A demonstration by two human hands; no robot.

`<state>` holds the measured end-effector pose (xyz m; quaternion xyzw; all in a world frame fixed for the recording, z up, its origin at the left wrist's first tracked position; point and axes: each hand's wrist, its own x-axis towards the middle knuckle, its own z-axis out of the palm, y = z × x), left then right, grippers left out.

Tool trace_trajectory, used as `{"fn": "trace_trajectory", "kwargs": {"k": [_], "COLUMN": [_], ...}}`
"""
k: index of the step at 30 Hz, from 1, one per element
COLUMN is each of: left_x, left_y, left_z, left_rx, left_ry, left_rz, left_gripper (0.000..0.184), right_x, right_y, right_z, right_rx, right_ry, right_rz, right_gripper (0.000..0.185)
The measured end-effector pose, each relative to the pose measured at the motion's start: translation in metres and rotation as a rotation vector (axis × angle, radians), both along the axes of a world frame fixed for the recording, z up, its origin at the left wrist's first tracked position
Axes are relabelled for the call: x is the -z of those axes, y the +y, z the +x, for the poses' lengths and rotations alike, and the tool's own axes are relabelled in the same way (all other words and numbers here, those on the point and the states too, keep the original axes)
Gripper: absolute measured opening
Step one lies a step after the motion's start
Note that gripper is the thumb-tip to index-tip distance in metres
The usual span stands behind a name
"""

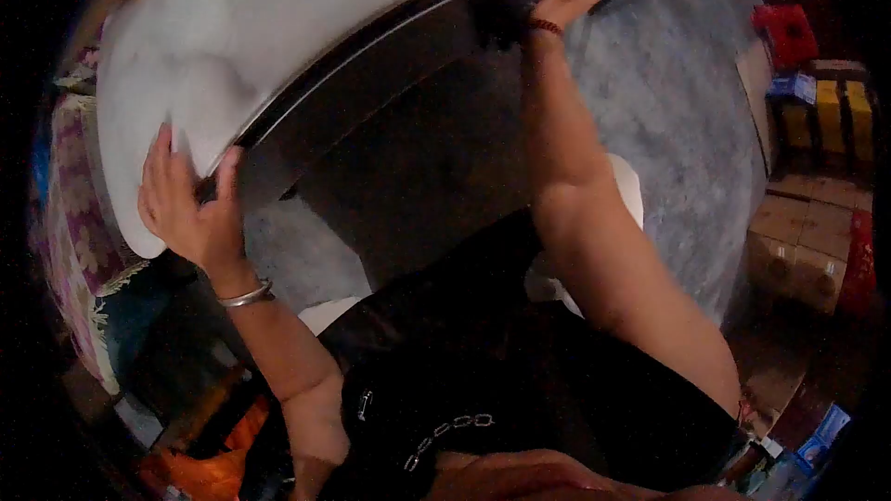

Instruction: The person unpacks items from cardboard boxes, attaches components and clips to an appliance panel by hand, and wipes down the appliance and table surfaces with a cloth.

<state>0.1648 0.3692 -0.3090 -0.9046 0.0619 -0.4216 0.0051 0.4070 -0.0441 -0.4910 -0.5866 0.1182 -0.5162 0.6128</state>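
Note:
My left hand [186, 204] rests at the near left end of a white tabletop [306, 9], its fingers spread over the surface and the thumb by the dark-and-metal edge strip [371, 37]. A silver bangle circles that wrist. Farther off, at the right end of the same edge, my right hand [566, 5] has its fingers curled in against a dark, soft-looking bundle [506, 14]. Shadow hides what exactly the bundle is. A beaded red bracelet is on the right wrist.
Grey floor [668, 102] extends to the right of the table. Cardboard boxes [803, 241], yellow packages [840, 116] and a red box [784, 35] are stacked along the right side. Purple patterned fabric [79, 186] hangs at the left, with something orange [209, 473] below.

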Motion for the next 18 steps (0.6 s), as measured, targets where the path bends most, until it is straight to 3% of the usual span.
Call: {"fn": "trace_trajectory", "kwargs": {"k": [1,3,5,7,9,12,14,16,18], "left_x": [0.001,0.004,0.000,0.001,0.002,0.007,0.005,0.001,0.001], "left_y": [-0.004,0.003,-0.008,-0.010,-0.005,0.018,0.019,0.006,-0.001], "left_z": [0.001,0.003,0.009,0.016,0.020,0.012,0.009,0.007,0.011], "left_rx": [-0.052,-0.016,-0.034,0.026,0.066,0.092,0.086,0.001,-0.016], "left_ry": [0.043,0.079,0.052,-0.006,-0.040,-0.048,-0.031,-0.007,0.005], "left_rz": [0.091,0.013,0.044,0.080,0.113,0.129,0.107,0.120,0.122], "left_gripper": [0.040,0.050,0.049,0.049,0.048,0.047,0.045,0.045,0.045], "right_x": [0.009,0.020,0.003,-0.047,-0.064,-0.064,-0.070,-0.080,-0.055], "right_y": [-0.003,-0.013,0.025,0.080,0.116,0.091,0.062,0.029,0.001], "right_z": [0.008,0.016,0.004,-0.034,-0.050,-0.046,-0.032,-0.003,0.034], "right_rx": [-0.032,-0.096,-0.089,-0.005,0.265,0.142,0.308,0.151,0.020], "right_ry": [-0.021,-0.057,-0.054,0.142,0.155,0.089,0.203,0.175,-0.105], "right_rz": [0.091,0.269,0.110,0.070,-0.347,-0.443,-0.400,-0.106,0.149], "right_gripper": [0.036,0.036,0.041,0.040,0.041,0.040,0.033,0.035,0.034]}}
